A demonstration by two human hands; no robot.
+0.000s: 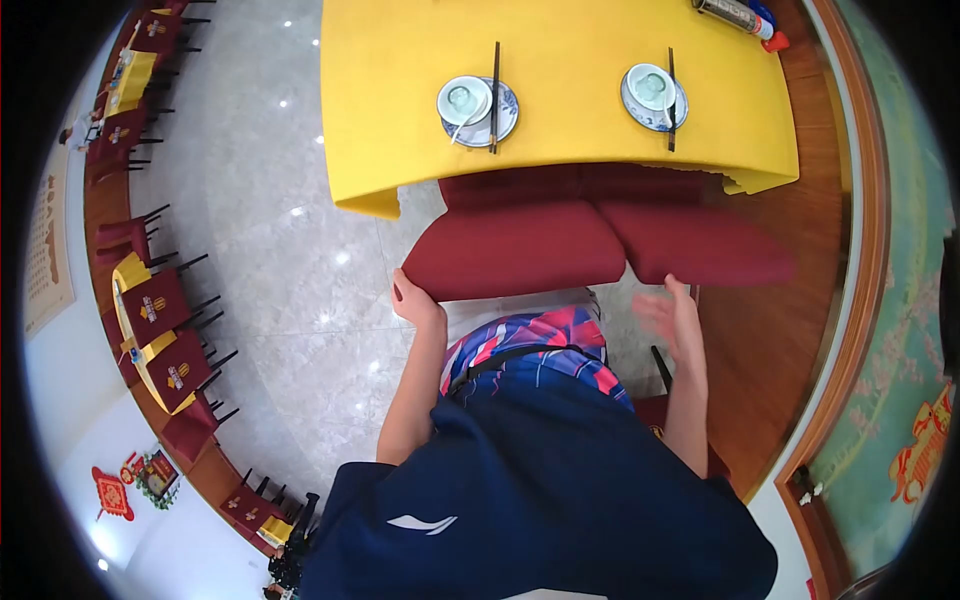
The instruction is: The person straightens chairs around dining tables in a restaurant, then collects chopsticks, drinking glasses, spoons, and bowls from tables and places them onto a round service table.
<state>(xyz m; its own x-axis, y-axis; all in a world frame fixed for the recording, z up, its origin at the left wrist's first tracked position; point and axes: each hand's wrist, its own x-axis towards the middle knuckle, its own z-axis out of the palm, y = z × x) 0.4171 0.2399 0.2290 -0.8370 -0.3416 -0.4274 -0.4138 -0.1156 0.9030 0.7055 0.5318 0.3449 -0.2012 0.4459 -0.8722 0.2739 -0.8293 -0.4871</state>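
Note:
Two dark red padded chairs stand side by side at the yellow-covered table, their backs toward me. At the outer edge of the left chair, my left hand has its fingers curled round the backrest. My right hand is at the near edge of the right chair, with fingers apart and partly smeared by motion. One fingertip of it meets or nearly meets the backrest; I cannot tell which. Both chair seats are mostly hidden under the yellow tablecloth.
On the table are two place settings, each with a bowl on a patterned plate and dark chopsticks. A bottle with a red cap lies at the far right. Wood panelling runs along the right, and more tables and chairs line the left wall.

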